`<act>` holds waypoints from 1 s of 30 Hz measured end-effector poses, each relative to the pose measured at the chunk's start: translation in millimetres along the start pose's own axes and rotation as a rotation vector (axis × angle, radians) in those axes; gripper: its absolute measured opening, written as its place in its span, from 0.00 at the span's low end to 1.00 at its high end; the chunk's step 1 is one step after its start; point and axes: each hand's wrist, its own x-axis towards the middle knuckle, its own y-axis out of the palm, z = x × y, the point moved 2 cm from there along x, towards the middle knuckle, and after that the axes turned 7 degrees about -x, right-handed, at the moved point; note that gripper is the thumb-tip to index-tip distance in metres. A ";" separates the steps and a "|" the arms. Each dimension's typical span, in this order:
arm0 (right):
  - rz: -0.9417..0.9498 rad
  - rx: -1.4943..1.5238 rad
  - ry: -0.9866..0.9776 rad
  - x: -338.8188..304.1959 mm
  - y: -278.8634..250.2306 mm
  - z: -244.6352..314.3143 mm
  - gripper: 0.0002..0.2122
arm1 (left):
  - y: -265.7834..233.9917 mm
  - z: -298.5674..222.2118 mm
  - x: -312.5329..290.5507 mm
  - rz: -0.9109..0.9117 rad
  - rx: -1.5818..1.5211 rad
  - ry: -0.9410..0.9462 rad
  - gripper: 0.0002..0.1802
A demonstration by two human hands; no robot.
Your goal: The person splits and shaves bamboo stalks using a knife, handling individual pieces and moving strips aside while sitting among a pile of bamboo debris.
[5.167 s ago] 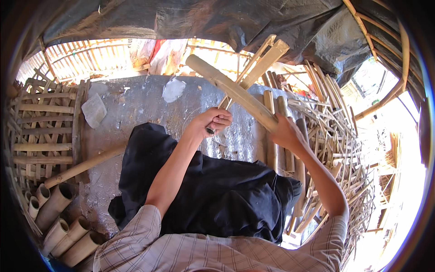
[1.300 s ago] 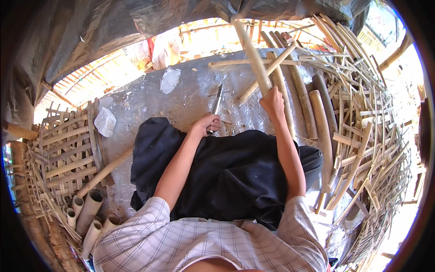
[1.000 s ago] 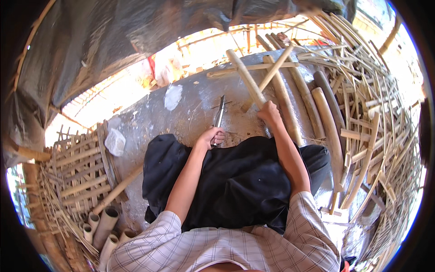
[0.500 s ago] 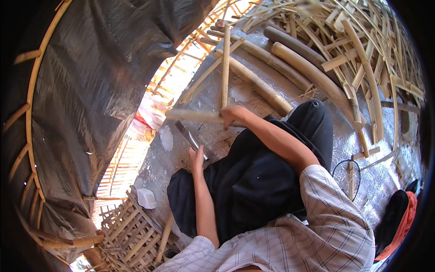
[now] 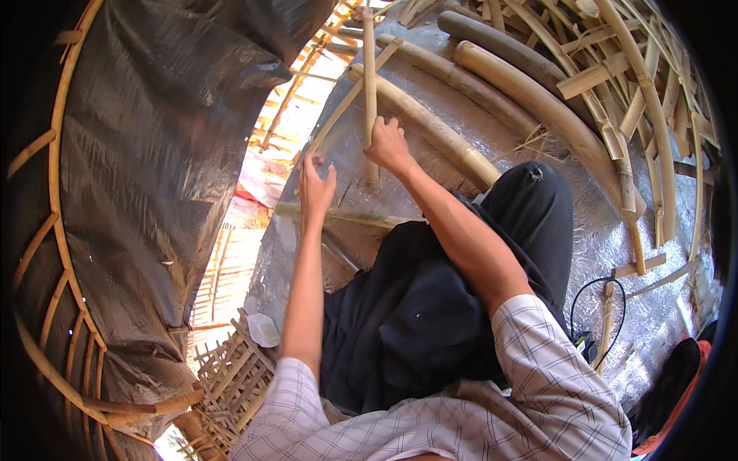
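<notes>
A single head-worn fisheye view faces downward from close above the checked shirt [image 5: 453,419], with the hands [image 5: 390,146] farther off, beyond the dark lap [image 5: 430,307].

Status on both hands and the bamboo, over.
Right hand gripping bamboo stick. Left hand open, looks empty. Thin strip crosses the stick.

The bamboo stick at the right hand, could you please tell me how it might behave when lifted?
The bamboo stick is probably stiff, as it looks straight, without sag. It should be fairly light, being slender, and only the right hand is on it. Its smooth-looking surface might slip in a loose grip.
</notes>
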 end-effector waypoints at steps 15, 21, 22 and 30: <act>0.051 0.356 0.374 34.2 28.1 -11.0 0.16 | 85.5 54.1 185.7 0.540 0.259 0.070 0.20; -0.015 0.754 0.311 58.8 35.8 7.4 0.20 | 84.5 13.8 166.2 0.475 -0.367 -0.104 0.15; 0.018 0.787 0.311 58.8 35.6 7.8 0.22 | 80.1 6.9 160.3 0.409 -0.444 -0.123 0.14; 0.292 1.038 -0.069 35.9 -2.7 49.5 0.24 | 3.4 -63.9 90.2 0.024 -0.745 -0.284 0.18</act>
